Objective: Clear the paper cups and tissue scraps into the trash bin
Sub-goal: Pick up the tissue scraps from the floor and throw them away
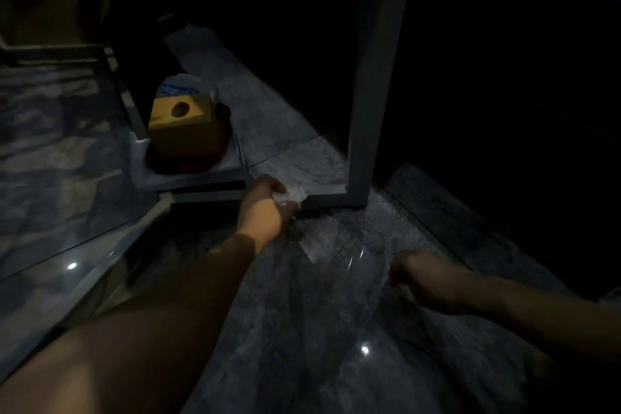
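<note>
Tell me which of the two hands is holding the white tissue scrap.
The left hand, reaching toward the base of the grey post, grips the crumpled white tissue scrap. The right hand holds no tissue.

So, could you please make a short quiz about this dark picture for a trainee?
1. True or false: the left hand holds a white tissue scrap.
2. What colour is the box with a round hole on top?
3. The right hand is: A) holding a cup, B) low over the stone floor, no cup visible, C) on the box.

Key: 1 true; 2 yellow; 3 B.
</note>
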Available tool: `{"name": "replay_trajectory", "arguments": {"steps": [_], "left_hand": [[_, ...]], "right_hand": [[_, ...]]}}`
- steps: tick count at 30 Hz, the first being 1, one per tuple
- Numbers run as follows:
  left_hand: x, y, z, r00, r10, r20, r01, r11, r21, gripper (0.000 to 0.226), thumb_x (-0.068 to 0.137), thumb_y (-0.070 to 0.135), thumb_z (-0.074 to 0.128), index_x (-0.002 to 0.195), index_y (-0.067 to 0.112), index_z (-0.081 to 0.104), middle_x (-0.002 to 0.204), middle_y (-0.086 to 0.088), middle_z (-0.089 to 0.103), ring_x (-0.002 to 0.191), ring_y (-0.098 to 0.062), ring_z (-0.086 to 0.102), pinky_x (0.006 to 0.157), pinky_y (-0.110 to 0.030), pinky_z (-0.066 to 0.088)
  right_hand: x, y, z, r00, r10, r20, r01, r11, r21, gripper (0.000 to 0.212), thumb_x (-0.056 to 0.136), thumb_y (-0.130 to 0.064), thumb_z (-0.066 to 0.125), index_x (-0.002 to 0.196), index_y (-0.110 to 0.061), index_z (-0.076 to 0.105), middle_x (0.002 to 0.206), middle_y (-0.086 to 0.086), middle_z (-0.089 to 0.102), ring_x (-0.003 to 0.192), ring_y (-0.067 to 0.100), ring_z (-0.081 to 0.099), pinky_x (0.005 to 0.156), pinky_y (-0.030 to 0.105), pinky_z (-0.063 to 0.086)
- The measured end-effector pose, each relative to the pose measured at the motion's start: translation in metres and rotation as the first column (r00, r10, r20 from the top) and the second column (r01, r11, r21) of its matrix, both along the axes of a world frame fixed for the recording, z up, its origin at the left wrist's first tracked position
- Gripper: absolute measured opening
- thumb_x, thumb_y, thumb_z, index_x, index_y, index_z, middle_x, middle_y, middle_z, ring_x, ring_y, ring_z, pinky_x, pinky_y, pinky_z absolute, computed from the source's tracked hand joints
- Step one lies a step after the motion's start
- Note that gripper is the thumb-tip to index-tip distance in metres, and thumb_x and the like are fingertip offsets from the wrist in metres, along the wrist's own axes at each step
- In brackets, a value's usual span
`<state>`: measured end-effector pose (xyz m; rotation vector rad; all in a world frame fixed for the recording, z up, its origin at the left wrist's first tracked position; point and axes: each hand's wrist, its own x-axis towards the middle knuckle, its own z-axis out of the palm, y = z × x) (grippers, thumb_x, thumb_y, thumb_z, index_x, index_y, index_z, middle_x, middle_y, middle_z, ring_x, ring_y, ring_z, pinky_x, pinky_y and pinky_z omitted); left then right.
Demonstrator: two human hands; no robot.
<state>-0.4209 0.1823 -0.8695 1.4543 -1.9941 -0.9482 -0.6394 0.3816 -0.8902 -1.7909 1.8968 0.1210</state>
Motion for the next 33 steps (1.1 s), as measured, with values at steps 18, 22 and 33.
{"name": "replay_trajectory", "arguments": {"steps": [18,22,33], "left_hand": [[0.003,0.014,0.031,0.910,0.103,-0.402,0.165,0.800,0.578,0.031,0.095,-0.008,0.050,0.125,-0.011,0.058,0.105,-0.018,0.066,0.069,-0.013,0.063,0.049,-0.012,0.053],[-0.002,0.014,0.027,0.914,0.070,-0.400,0.198,0.783,0.589,0.029,0.094,-0.004,0.054,0.122,-0.009,0.061,0.083,-0.008,0.066,0.065,-0.011,0.064,0.055,-0.014,0.054],[-0.012,0.035,0.037,0.930,-0.169,-0.327,0.341,0.730,0.593,0.030,0.086,-0.004,0.067,0.115,-0.007,0.066,0.088,-0.009,0.069,0.077,-0.017,0.066,0.067,-0.026,0.059]], "right_hand": [[0.015,-0.012,0.033,0.960,-0.221,0.171,0.247,0.958,-0.148,0.047,0.083,0.000,0.049,0.125,-0.018,0.058,0.137,0.001,0.054,0.131,0.015,0.046,0.112,0.030,0.035],[0.026,-0.017,0.047,0.820,-0.344,0.457,0.440,0.890,-0.121,0.054,0.083,-0.001,0.059,0.135,-0.017,0.052,0.135,-0.009,0.047,0.131,0.007,0.041,0.106,0.020,0.032],[0.038,-0.029,0.038,0.387,-0.391,0.835,0.638,0.767,0.064,0.070,0.077,0.014,0.063,0.139,-0.013,0.045,0.131,0.004,0.059,0.111,0.011,0.062,0.083,0.018,0.055]]}}
